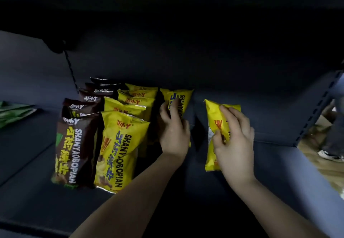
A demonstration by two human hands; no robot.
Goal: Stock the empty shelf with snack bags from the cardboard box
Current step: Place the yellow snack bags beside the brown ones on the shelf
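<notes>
Both bare forearms come up from the bottom edge and reach forward onto the dark shelf (279, 163), angled slightly toward each other.

Right hand (233, 142) is curled around a yellow snack bag (214, 118) that stands apart from the rest, on the right side of the shelf. Its fingers wrap over the front of the bag and the thumb pinches near the middle, so that's a proper grip. The bag looks upright, maybe tipped a bit toward the back.

Left hand (174, 131) sits on another yellow bag (181, 101), the one just right of the stacked rows. Its fingers are bent over the bag's face and left edge; looks like it's holding it, though the hand covers most of the bag so I can't say how tight.

Left of that hand there's a row of yellow bags (119, 150) lined up front to back, and touching it on the left, a row of brown bags (74, 150) of the same brand, "SHANYAOBOPIAN" printed down the front ones.

Far left, on the next shelf section, something green (13, 113) lies flat, blurry. Off the right edge you can see floor, a sneaker (329, 155) and a trouser leg.
</notes>
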